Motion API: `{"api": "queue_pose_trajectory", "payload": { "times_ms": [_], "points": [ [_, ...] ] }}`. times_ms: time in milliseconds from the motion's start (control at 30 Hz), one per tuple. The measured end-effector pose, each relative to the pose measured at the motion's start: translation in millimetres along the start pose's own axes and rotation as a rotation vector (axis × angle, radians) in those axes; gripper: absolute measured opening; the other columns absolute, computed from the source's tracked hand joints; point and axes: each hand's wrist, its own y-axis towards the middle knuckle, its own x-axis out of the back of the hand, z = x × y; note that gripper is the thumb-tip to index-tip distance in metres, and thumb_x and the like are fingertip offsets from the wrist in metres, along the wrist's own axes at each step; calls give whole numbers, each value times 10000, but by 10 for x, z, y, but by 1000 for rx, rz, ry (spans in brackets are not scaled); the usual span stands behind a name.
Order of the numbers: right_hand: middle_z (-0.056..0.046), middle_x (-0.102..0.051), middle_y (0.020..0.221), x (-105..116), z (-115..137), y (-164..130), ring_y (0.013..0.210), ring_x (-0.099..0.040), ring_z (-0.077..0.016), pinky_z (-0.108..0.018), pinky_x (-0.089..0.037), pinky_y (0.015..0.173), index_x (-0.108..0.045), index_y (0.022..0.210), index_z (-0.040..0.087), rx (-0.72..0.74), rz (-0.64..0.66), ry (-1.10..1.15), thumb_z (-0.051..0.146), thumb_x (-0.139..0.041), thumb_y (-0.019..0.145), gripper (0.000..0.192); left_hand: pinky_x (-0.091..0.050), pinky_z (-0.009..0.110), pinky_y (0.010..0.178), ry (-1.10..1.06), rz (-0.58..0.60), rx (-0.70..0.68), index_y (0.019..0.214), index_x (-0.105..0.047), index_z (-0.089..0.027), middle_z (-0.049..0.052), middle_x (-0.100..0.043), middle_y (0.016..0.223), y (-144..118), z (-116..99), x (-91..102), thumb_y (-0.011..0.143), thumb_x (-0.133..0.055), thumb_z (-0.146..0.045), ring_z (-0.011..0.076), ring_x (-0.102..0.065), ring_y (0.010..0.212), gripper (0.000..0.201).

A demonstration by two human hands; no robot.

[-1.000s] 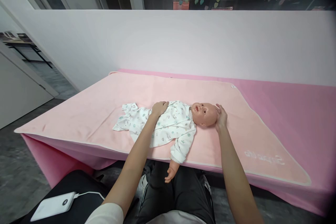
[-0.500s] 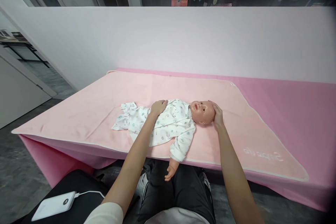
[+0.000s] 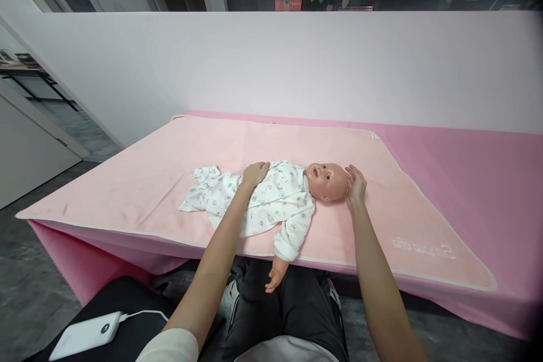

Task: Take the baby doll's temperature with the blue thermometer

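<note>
A baby doll (image 3: pixel 280 195) in a white printed outfit lies on its back across a peach blanket (image 3: pixel 144 164), its head to the right. My left hand (image 3: pixel 255 173) rests flat on the doll's belly, fingers stretched out. Beside the crown of the doll's head (image 3: pixel 328 182) is my right hand (image 3: pixel 356 184), fingers extended and slightly curved. Whether its palm still touches the head I cannot make out. One doll arm (image 3: pixel 278 274) hangs over the front edge of the table, above my lap. The doll's feet are not visible in the trouser legs.
Pink cloth (image 3: pixel 479 181) covers the table under the blanket. A white wall (image 3: pixel 297 62) stands behind it, with a window above. At lower left a white power bank (image 3: pixel 87 335) with a cable lies on a black surface.
My right hand has shifted slightly right, its fingers coming off the top of the doll's head. My left hand and the doll stay where they were.
</note>
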Motion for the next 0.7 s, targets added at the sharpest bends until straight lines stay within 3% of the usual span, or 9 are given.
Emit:
{"api": "queue_pose_trajectory", "payload": {
  "times_ms": [133,267,500,700],
  "points": [
    [-60,-645,1062,-113,89,-111,1041,-565,-186,-340,-432,923,-650,963,187,79,74,-30,424,-561,725,347,-419,302,821,-6,-2,-3,1064,-635,-210,76,-650,1112,-15,-6,7,888,-234,-515,245,-578,1021,535],
    [-71,-675,995,-203,126,-232,956,-600,-224,-398,-453,897,-674,880,163,41,193,-41,433,-604,695,335,-420,300,823,-12,-4,-6,1050,-643,-213,73,-651,1112,-18,-6,8,886,-228,-528,243,-579,1019,546],
    [-48,-687,960,-194,109,-228,925,-616,-220,-405,-465,895,-672,874,172,18,201,-12,419,-593,715,305,-424,303,808,-10,-3,-12,1043,-646,-213,73,-659,1087,-11,0,0,883,-227,-536,248,-585,1003,553],
    [-60,-695,884,-140,92,-200,858,-632,-243,-406,-517,805,-667,794,180,-234,223,-24,437,-538,716,297,-426,307,814,-9,-5,-10,1040,-650,-211,73,-657,1095,-10,-5,3,883,-234,-522,251,-584,1011,542]
  ]
}}
